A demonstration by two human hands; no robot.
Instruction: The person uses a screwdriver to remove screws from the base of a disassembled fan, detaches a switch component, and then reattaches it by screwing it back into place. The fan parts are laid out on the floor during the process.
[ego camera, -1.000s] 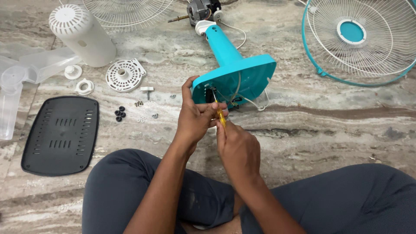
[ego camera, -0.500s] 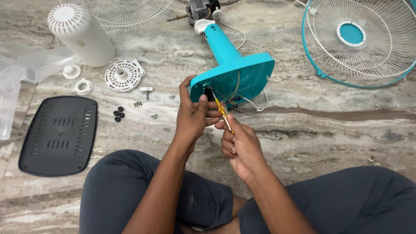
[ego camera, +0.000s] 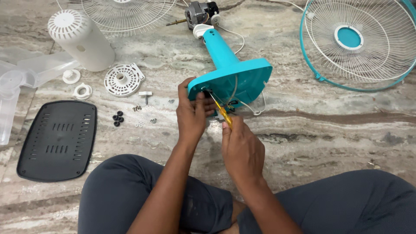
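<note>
A teal fan stand (ego camera: pixel 236 73) lies on its side on the marble floor, its open underside facing me with white wires inside. My left hand (ego camera: pixel 190 113) grips the near left edge of the base. My right hand (ego camera: pixel 240 147) holds a yellow-handled screwdriver (ego camera: pixel 221 110), whose tip reaches into the base near my left thumb. The fan motor (ego camera: pixel 200 12) sits at the far end of the stand's neck.
A black base plate (ego camera: pixel 58 138) lies at the left, with small screws (ego camera: pixel 138 108) and black feet (ego camera: pixel 117 118) beside it. White motor cover (ego camera: pixel 80 39), round white grille piece (ego camera: pixel 123 79), clear blade (ego camera: pixel 17 80) and two wire guards (ego camera: pixel 359 41) surround me. My crossed legs fill the foreground.
My right hand has shifted down and right, angling the screwdriver so its tip goes into the base. My left hand stays on the base edge.
</note>
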